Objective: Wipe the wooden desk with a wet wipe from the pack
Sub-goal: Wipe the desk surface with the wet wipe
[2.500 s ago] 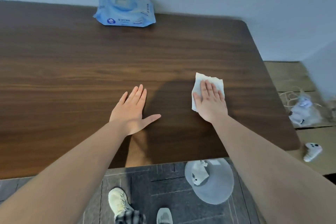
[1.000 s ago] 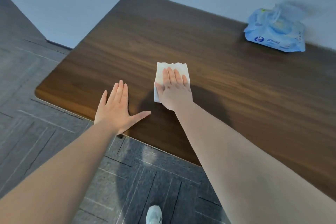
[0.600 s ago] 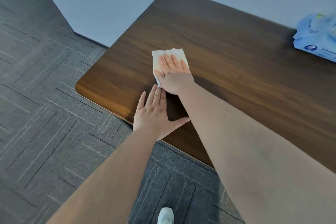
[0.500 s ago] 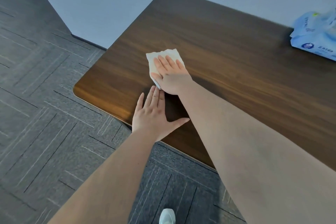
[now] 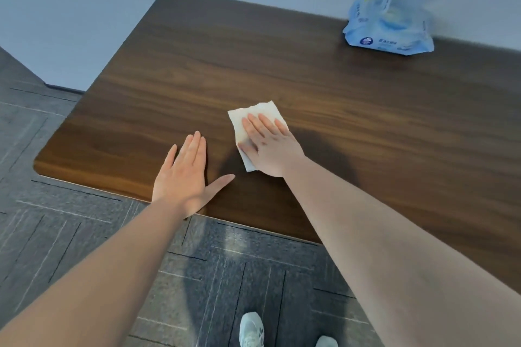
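Head view: right hand (image 5: 270,149) flat, fingers spread, pressing wet wipe (image 5: 248,124) onto wooden desk (image 5: 366,127) near its front edge; wipe's long axis runs front-to-back, slightly tilted. Left hand (image 5: 186,177) flat, empty, beside wipe. Wipes pack (image 5: 387,34) at desk's back edge.

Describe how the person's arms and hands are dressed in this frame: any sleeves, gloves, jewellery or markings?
Both arms are bare as far up as the frame shows; no sleeves visible. The left hand and right hand wear no gloves, and no rings, watch or bracelets show at fingers or wrists. No tattoos or markings can be made out. Lower down, light-coloured shoes appear on the feet.
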